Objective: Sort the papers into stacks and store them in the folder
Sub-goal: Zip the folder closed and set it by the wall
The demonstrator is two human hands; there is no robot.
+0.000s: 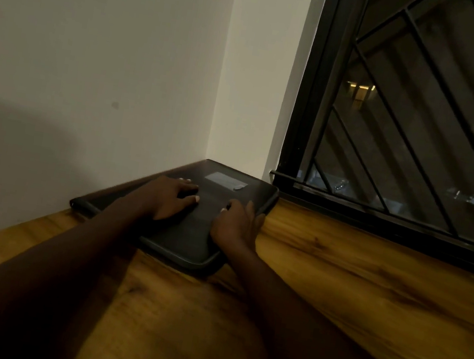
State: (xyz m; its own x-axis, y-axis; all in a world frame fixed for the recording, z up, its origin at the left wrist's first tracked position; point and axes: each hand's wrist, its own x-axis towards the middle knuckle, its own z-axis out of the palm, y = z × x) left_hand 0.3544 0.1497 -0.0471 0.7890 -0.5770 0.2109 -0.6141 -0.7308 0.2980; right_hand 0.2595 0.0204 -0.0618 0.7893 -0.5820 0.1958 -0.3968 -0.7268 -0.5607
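Both hands are down on the folder (189,234), right in the corner. That's a dark, closed case lying flat on the wooden surface (336,288), its far side tucked against the white wall (95,48) and its far right corner close to the black window frame (310,98). Left hand (175,197) rests flat on top of the cover, fingers spread and relaxed, palm down, gripping nothing. Right hand (237,221) sits at the folder's right edge, fingers curled over that edge and onto the top, holding the folder at its side. Both forearms stretch in from the bottom of the view, dim in the low light. On the cover, toward the far end, a pale rectangular label (223,179) shows, with a small light tab just beside it. Loose papers, I can't see any; the folder's lid is shut. Behind the glass, a diagonal metal grille (428,101) crosses the dark window.
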